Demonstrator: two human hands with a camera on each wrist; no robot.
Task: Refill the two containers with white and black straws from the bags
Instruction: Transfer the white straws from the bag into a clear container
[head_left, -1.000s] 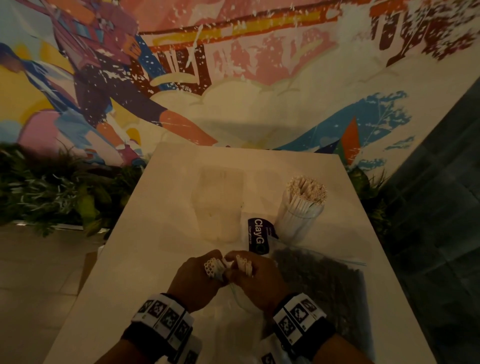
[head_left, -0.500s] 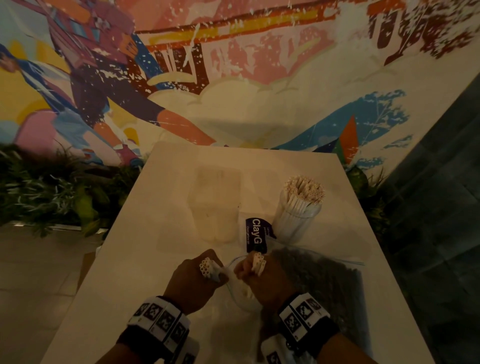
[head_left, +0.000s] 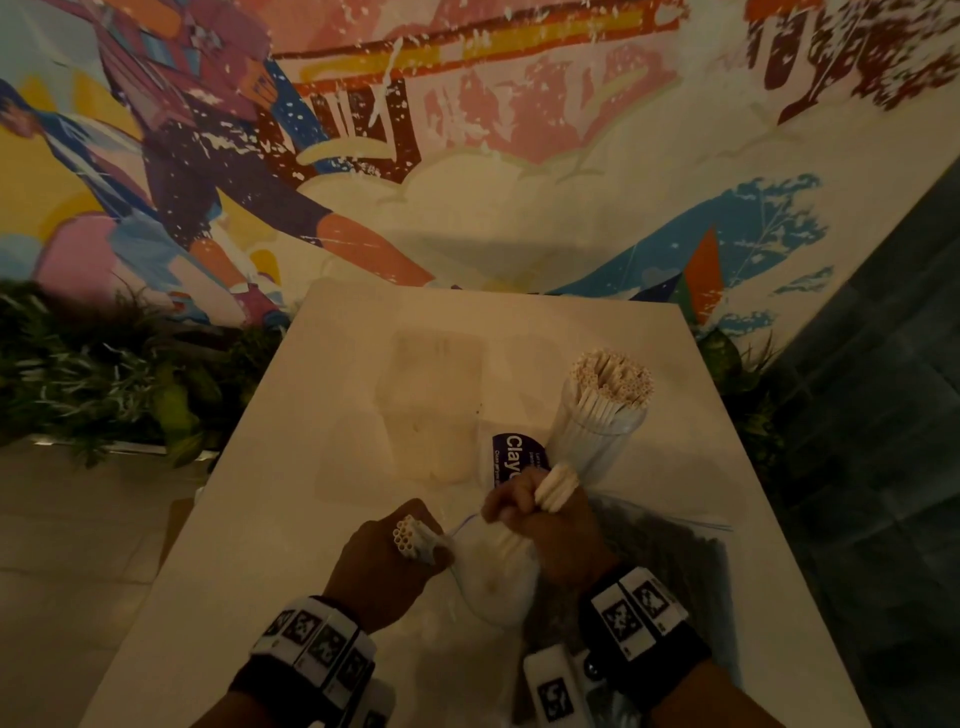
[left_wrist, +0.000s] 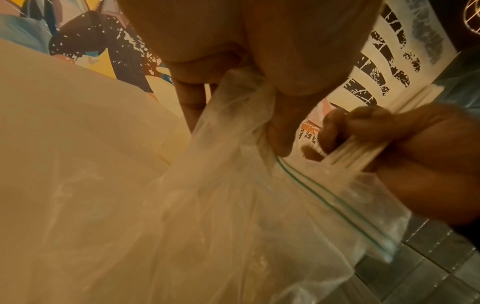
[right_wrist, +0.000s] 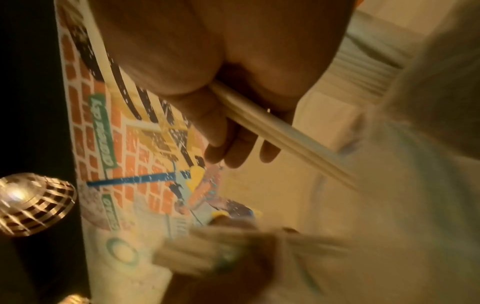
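Hands: left (head_left: 384, 564) grips straws and bag (head_left: 498, 582) | right (head_left: 550, 525) grips white straws (head_left: 557, 486)

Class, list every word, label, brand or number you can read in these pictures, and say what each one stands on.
"Clay": white letters on the dark blue label on the table; the word's end is hidden behind the right hand.
Small print on that label: too small to read.
Green lettering on the painted brick wall mural, right wrist view: turned and blurred, unreadable.
Black-and-white square code markers on the wristbands: patterns, no words.
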